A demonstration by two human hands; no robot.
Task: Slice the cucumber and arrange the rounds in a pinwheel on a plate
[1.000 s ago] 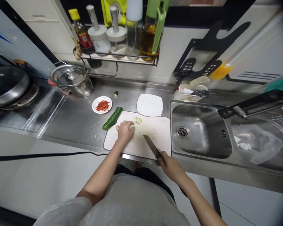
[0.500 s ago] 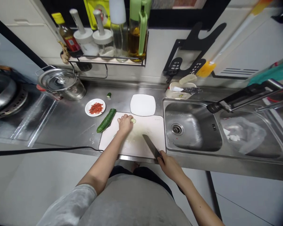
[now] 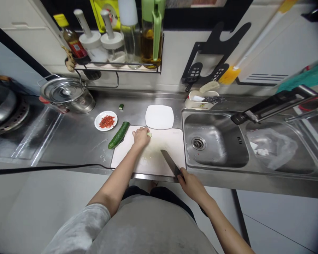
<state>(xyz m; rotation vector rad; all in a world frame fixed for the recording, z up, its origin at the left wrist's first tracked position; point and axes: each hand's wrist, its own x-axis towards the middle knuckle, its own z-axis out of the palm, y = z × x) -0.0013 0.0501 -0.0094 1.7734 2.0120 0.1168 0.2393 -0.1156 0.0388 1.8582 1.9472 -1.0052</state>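
Observation:
On the pale cutting board (image 3: 172, 143), my left hand (image 3: 141, 137) is closed over a piece of cucumber (image 3: 149, 134). Only its pale cut end peeks out past my fingers. My right hand (image 3: 191, 185) grips a kitchen knife (image 3: 169, 161) by the handle near the board's front right corner. The blade points up and left over the board, apart from the held piece. A longer dark green cucumber (image 3: 118, 135) lies at the board's left edge. Wet traces mark the middle of the board.
Behind the board is a white square plate (image 3: 159, 117). A round plate (image 3: 96, 123) of chopped red bits and a cucumber end (image 3: 121, 106) sit to the left. A metal pot (image 3: 82, 102) stands farther left. The sink (image 3: 217, 141) borders the board's right side.
The whole view has shifted very slightly. Both hands, the knife and the cucumber piece keep nearly the same places on the board.

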